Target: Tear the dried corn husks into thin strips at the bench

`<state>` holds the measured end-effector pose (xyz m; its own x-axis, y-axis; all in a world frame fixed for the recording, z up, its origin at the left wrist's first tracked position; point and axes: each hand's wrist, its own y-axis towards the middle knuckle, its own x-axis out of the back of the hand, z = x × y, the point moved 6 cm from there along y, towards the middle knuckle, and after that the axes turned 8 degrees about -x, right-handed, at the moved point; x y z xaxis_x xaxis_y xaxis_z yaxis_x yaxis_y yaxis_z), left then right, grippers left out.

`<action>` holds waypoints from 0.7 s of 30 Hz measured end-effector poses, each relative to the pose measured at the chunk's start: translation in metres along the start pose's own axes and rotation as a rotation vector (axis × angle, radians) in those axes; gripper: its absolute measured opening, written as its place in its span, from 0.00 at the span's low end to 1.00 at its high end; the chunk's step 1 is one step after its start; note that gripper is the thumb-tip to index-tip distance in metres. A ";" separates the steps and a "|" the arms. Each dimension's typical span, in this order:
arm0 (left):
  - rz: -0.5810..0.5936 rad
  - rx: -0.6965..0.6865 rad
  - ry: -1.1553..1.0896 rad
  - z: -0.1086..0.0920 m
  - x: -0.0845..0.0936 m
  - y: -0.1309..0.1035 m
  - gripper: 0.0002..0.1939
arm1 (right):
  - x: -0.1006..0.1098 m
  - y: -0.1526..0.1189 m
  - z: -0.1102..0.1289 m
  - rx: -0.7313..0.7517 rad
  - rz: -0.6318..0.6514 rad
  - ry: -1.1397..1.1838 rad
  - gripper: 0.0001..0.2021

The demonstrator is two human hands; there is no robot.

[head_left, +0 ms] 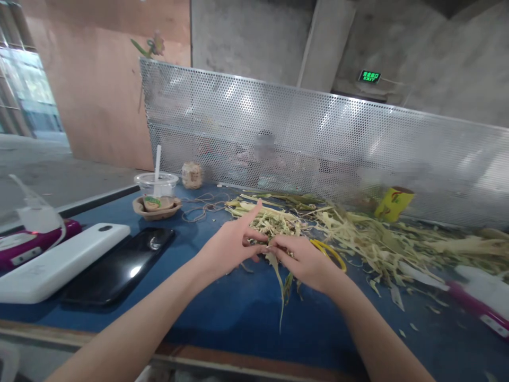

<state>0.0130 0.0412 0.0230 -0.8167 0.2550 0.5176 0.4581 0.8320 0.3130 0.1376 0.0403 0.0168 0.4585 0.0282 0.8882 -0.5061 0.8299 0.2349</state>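
Observation:
Both of my hands meet over a pile of dry, pale green plant strips (278,223) near the middle of the blue table. My left hand (234,239) has its index finger stretched up and away, while its thumb and other fingertips pinch at the near edge of the pile. Close against them, the fingertips of my right hand (300,257) are pressed together on the same strips. Thin leafy ends (281,297) hang down below the fingertips. Behind my right hand a yellow ring-shaped item (332,252) shows in part.
A black phone (119,265), a white power bank (67,260) and a plastic cup (157,185) in a cardboard holder stand left. Loose strips (369,239), a yellow tube (394,203) and a purple-handled tool (477,305) lie right. A perforated metal screen (246,122) runs behind.

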 end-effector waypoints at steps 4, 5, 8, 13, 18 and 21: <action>0.035 -0.055 0.097 -0.002 -0.004 0.001 0.41 | 0.002 0.000 0.000 -0.010 -0.025 -0.010 0.13; 0.045 -0.070 0.126 -0.003 -0.006 0.001 0.40 | 0.002 0.000 -0.001 -0.014 -0.028 -0.003 0.14; 0.058 -0.094 0.218 -0.006 -0.008 0.001 0.39 | 0.001 0.000 -0.003 -0.040 -0.027 0.039 0.13; 0.033 -0.071 0.302 -0.007 -0.005 0.002 0.40 | 0.000 0.002 -0.006 -0.077 -0.043 0.061 0.11; -0.014 -0.114 0.333 -0.007 0.000 0.003 0.42 | 0.002 0.001 -0.002 -0.053 -0.038 0.060 0.08; 0.010 -0.091 0.237 -0.005 0.000 0.002 0.44 | 0.004 0.000 0.000 -0.038 -0.028 0.068 0.08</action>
<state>0.0157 0.0402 0.0270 -0.7118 0.1318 0.6899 0.5044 0.7795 0.3714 0.1394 0.0403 0.0200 0.5218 0.0414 0.8521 -0.4644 0.8516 0.2430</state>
